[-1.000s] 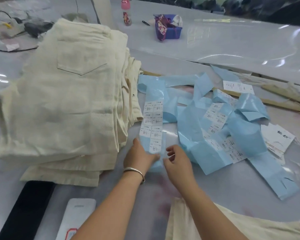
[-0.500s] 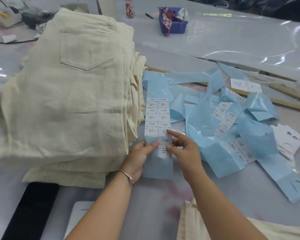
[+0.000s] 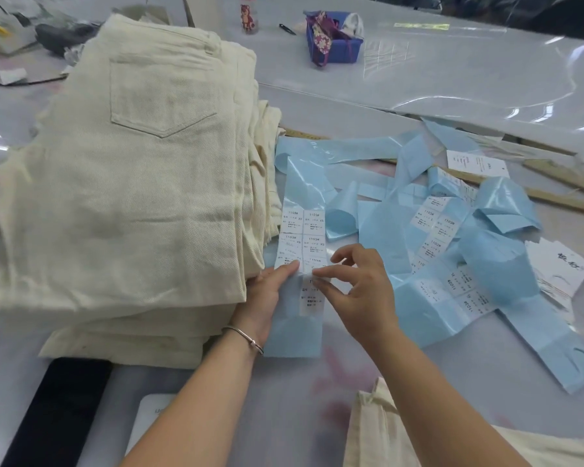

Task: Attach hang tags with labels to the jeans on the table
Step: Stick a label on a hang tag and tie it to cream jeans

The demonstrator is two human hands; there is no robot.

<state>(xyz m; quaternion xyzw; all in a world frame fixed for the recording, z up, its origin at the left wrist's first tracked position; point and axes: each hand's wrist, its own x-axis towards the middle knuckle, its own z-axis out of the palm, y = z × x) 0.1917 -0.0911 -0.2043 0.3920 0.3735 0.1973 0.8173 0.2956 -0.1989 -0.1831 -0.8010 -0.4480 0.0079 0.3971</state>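
Observation:
A stack of cream jeans lies on the left of the table. Beside it runs a blue backing strip carrying white size labels. My left hand presses the strip flat with straight fingers at its left edge. My right hand pinches the top corner of one white label between thumb and forefinger. White hang tags lie in a pile at the right edge.
A tangle of blue label strips covers the table's right middle. Wooden rulers lie behind it. A blue basket and a small bottle stand far back. A black phone and white device lie near me. Cream fabric sits bottom right.
My right hand moved up the strip and now pinches a label's corner. My left hand slid onto the strip's left edge. The view shifted closer to the jeans stack.

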